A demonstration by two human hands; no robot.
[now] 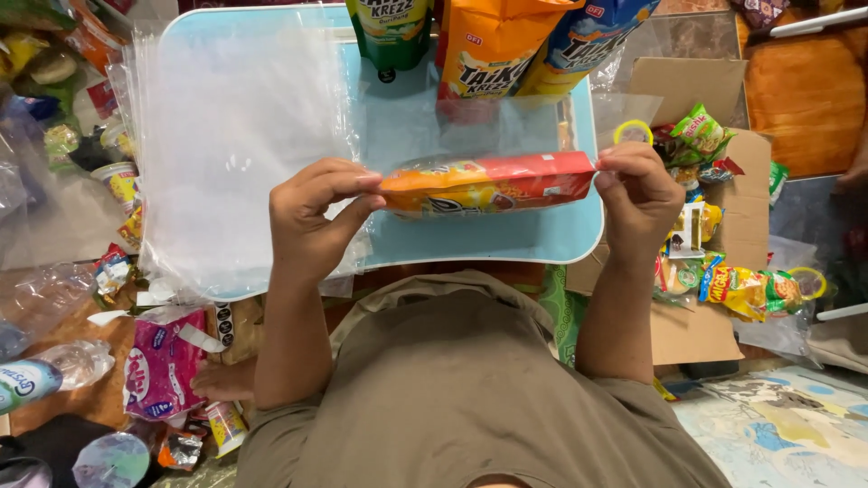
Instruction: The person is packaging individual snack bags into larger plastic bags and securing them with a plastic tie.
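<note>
Snack packet [488, 185], orange at one end and red at the other and sheathed in clear wrap, is held level above the near edge of a small light-blue table [506, 239]. The person's left hand [316, 212] pinches the orange end between thumb and fingertips; the right hand [637, 194] pinches the red end the same way, both hands clenched on the wrap. A stack of clear plastic bags [235, 154] covers the left half of the table and hangs over its left edge. At the far edge stand three tall snack bags: a green one [391, 32], an orange one [493, 50] and a blue one [588, 36]. Off the right edge, a flattened cardboard box [705, 90] on the floor carries a heap of small sweet and snack packets [701, 136]. Off the left near corner, a pink wrapped pack [163, 361] lies on the floor among crumpled plastic. The person wears an olive shirt [470, 389].
</note>
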